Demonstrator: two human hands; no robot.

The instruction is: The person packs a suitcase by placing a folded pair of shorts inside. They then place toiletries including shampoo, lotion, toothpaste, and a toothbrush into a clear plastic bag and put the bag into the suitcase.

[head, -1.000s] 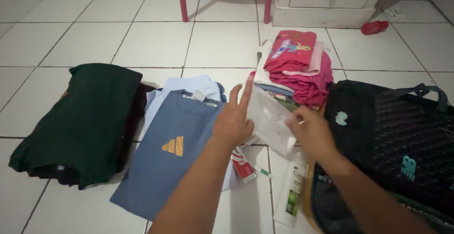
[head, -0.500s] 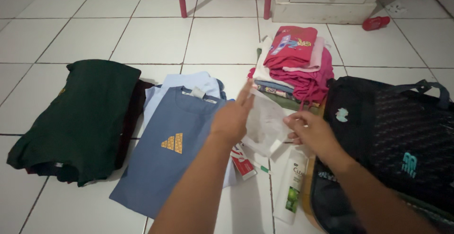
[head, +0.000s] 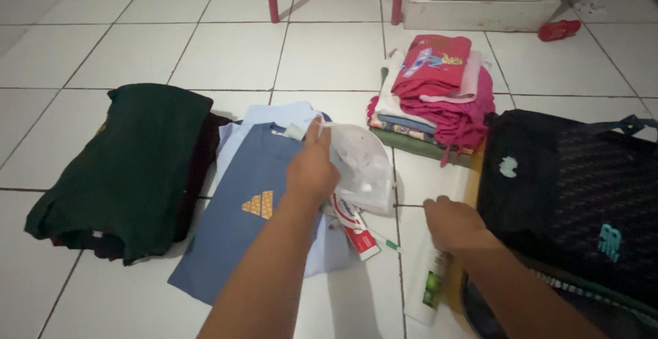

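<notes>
At centre frame, the left hand [head: 312, 167] pinches a clear plastic bag [head: 360, 164] by its top edge, over a blue shirt [head: 247, 209]. Just below lies a toothpaste tube [head: 355, 229]. Right of it, the right hand [head: 449, 222] closes on a white bottle [head: 428, 284] (grip seemingly loose). Pink folded clothes [head: 439, 85] sit above, a black bag [head: 576, 188] at right.
</notes>
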